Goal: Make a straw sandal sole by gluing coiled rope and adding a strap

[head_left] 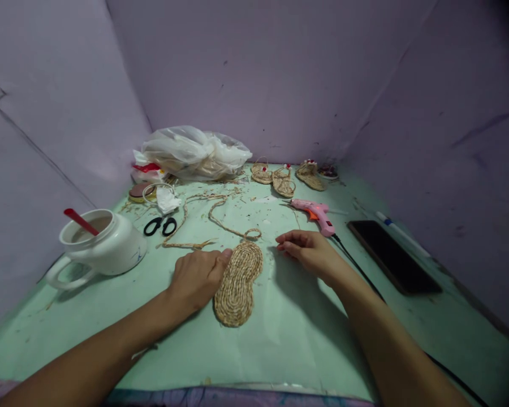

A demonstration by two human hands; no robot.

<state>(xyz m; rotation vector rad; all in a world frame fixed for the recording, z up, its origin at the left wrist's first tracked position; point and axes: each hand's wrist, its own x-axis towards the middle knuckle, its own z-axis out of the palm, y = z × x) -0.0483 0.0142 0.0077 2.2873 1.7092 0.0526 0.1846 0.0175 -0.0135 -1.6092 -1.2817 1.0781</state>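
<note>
The woven sole [238, 282] is laid flat at the middle of the table [305, 339], long axis running from near edge to far edge, its left rim touched by the thumb of the loosely curled left hand [197, 278], while the right hand [307, 249], fingers loosely curled on nothing visible, is set just beside its far end.

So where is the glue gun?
The glue gun lies right of centre in the head view, just beyond the right hand, left of the phone.

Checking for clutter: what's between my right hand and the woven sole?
Nothing; the head view shows only bare green table between the right hand and the woven sole.
</note>
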